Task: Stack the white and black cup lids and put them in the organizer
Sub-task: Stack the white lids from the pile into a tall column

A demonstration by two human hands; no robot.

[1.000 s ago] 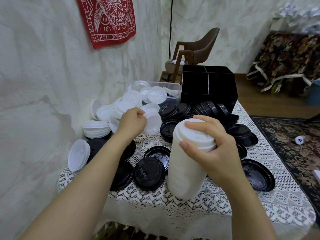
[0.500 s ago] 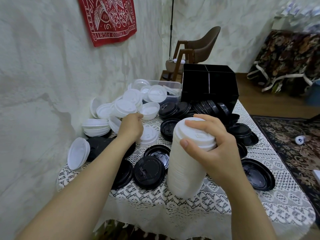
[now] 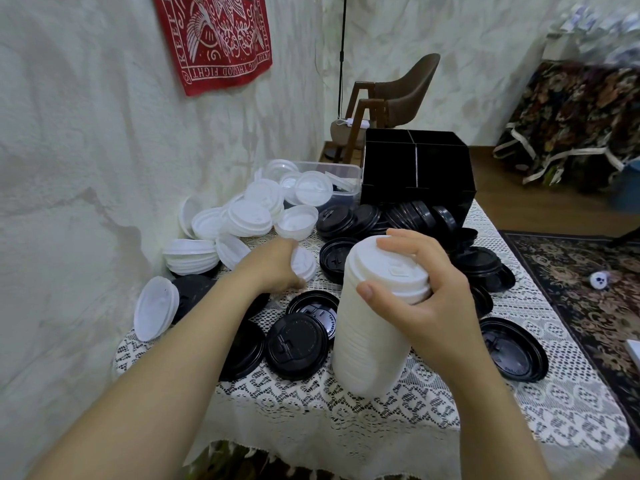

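Note:
A tall stack of white lids (image 3: 372, 327) stands on the lace-covered table (image 3: 433, 403). My right hand (image 3: 426, 292) grips its top, fingers curled over the uppermost lid. My left hand (image 3: 273, 268) holds a single white lid (image 3: 306, 263) just above the cloth, left of the stack. Loose white lids (image 3: 242, 216) are heaped at the back left, and black lids (image 3: 298, 344) lie scattered around the stack. The black organizer (image 3: 415, 171) stands at the back of the table with its compartments showing dark.
A clear plastic tub (image 3: 332, 171) with white lids sits left of the organizer. The wall runs close along the table's left side. A brown chair (image 3: 398, 98) stands behind the table. A patterned rug (image 3: 588, 271) covers the floor at right.
My left hand picked a white lid from the pile at the back and has drawn it nearer and lower, toward the stack. My right hand stayed on the stack's top.

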